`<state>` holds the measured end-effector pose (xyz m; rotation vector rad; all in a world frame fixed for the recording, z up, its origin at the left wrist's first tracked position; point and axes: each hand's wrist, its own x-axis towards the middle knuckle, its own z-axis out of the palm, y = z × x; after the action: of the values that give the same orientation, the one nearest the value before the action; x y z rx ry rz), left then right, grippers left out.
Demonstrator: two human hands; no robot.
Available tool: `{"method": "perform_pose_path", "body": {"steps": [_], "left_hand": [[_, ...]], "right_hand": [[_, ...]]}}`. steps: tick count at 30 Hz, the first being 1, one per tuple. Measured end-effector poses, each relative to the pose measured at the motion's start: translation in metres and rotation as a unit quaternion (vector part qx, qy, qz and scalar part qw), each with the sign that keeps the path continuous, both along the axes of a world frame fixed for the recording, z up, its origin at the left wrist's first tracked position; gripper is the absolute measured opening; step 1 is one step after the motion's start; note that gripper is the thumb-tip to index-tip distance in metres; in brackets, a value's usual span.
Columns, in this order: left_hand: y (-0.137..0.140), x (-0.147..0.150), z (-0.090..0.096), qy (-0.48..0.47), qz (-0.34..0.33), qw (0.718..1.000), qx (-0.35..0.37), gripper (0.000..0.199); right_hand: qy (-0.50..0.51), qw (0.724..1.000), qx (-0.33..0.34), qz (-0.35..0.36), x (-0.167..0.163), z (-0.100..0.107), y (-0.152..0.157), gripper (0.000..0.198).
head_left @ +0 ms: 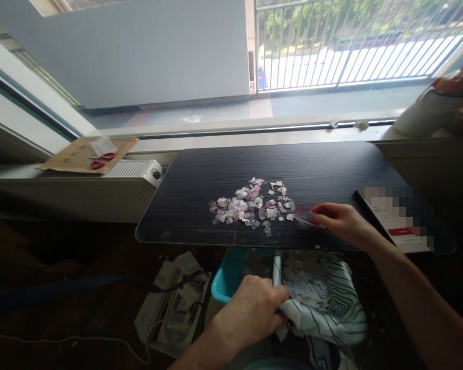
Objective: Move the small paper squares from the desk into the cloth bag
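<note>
On the dark table (293,160), 1 loose pile of scraps (239,206) seems left beside the see-through sheet (304,211) pinched by the right hand (341,222), while the left hand (254,307) grips the striped cloth (343,288), where many other scraps (304,282) already lie.

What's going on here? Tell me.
A person's right hand pinches a thin, see-through pinkish sheet at the right side of a loose pile of small scraps on the dark table. The left hand grips a patterned cloth just below the table's near edge, where more scraps lie within the cloth. A turquoise bin shows just left of it.
</note>
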<state>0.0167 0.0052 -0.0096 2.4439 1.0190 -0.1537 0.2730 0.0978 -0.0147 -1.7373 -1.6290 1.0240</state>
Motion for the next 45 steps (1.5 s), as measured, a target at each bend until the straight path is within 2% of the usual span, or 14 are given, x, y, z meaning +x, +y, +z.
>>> {"method": "perform_pose_path", "body": {"steps": [4, 8, 13, 20, 29, 35, 41, 45], "left_hand": [[0.0, 0.0, -0.002, 0.0, 0.001, 1.0, 0.004, 0.009], [-0.001, 0.0, -0.002, 0.001, 0.0, 1.0, 0.007, 0.01], [-0.001, 0.001, -0.002, 0.002, -0.002, 1.0, 0.002, 0.01], [-0.001, 0.0, -0.001, 0.004, -0.003, 1.0, 0.005, 0.009], [-0.001, 0.0, -0.002, 0.007, -0.006, 1.0, 0.009, 0.012], [-0.002, 0.002, -0.002, 0.007, -0.016, 1.0, 0.013, 0.012], [-0.003, 0.004, 0.0, 0.009, -0.022, 1.0, 0.018, 0.011], [-0.005, 0.004, -0.001, 0.008, -0.021, 0.999, 0.025, 0.011]], "right_hand": [[0.058, 0.997, -0.043, -0.007, -0.007, 0.004, -0.002, 0.021], [0.114, 0.99, -0.075, 0.019, -0.013, 0.01, -0.004, 0.021], [0.092, 0.994, -0.053, 0.005, -0.008, 0.01, -0.002, 0.02], [0.096, 0.99, -0.092, 0.036, -0.012, 0.004, -0.005, 0.026], [-0.05, 0.998, 0.002, 0.028, 0.007, 0.006, -0.009, 0.024], [-0.18, 0.982, 0.058, 0.013, 0.015, 0.011, -0.015, 0.02], [-0.198, 0.976, 0.091, 0.011, 0.01, 0.013, -0.019, 0.021], [-0.183, 0.976, 0.092, 0.069, 0.003, 0.011, -0.017, 0.021]]}}
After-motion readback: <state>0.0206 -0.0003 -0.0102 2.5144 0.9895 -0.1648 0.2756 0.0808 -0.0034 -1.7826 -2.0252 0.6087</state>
